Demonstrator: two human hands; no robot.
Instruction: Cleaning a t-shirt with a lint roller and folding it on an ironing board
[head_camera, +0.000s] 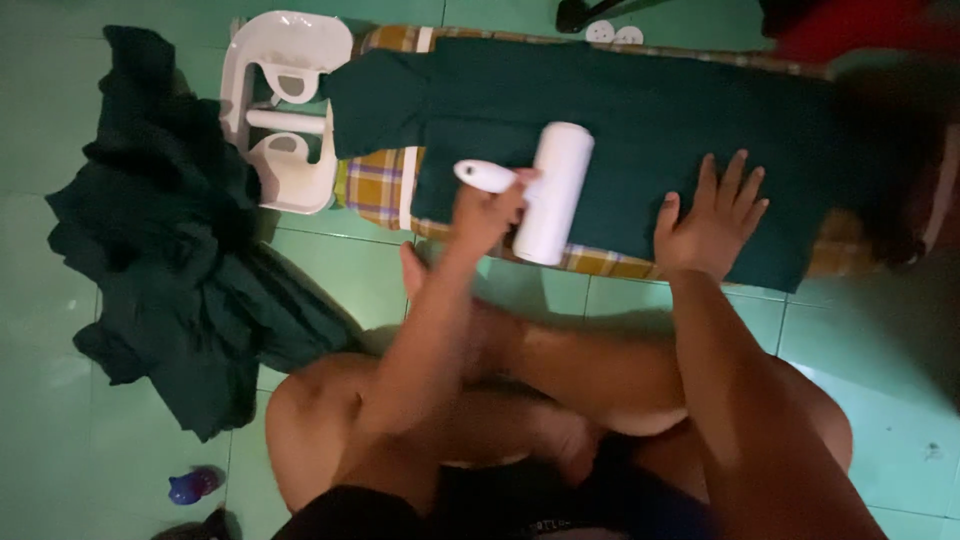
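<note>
Under left hand (487, 212), lint roller (553, 192) handle partly hidden.

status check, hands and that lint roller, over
Left hand gripping lint roller on green garment. Right hand flat on the garment. Nothing blocking the roller.

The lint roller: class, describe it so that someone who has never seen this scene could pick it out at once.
Start at the dark green garment spread flat over the plaid-covered board on the green tiled floor. On the garment's near edge lies a white lint roller, gripped at its handle by the left hand, while the right hand presses flat beside it. It is the only white cylinder on the cloth.
</note>
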